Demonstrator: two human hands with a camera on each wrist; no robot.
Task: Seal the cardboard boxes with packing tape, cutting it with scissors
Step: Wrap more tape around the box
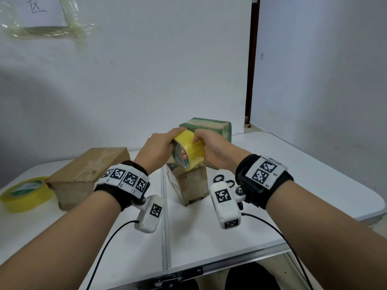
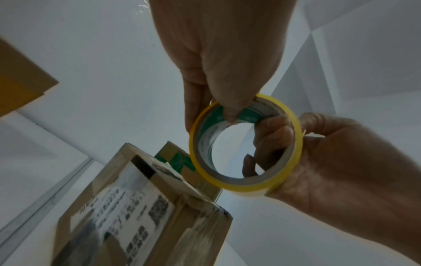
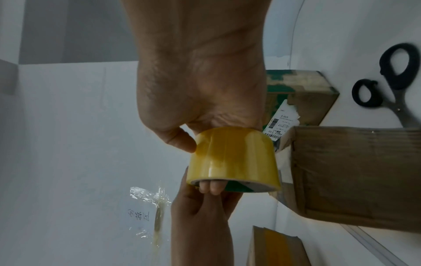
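Both hands hold a yellow packing tape roll (image 1: 192,149) (image 2: 296,153) (image 3: 232,154) in the air above a small brown cardboard box (image 1: 192,185) (image 2: 136,207) (image 3: 353,171) with a printed label. My left hand (image 1: 167,141) (image 2: 216,63) (image 3: 200,216) pinches the roll's rim, thumb on the inner edge. My right hand (image 1: 201,139) (image 2: 341,162) (image 3: 200,81) grips the roll with fingers through the core and thumb on the outer surface. Black-handled scissors (image 1: 225,181) (image 3: 407,115) lie on the table right of the small box, partly behind the right wrist camera.
A green-printed box (image 1: 211,126) (image 3: 303,93) stands behind the small one. A long brown box (image 1: 90,168) lies at the left, with a second yellow tape roll (image 1: 27,204) beside it. The white folding table (image 1: 293,164) ends close on the right; a wall stands behind.
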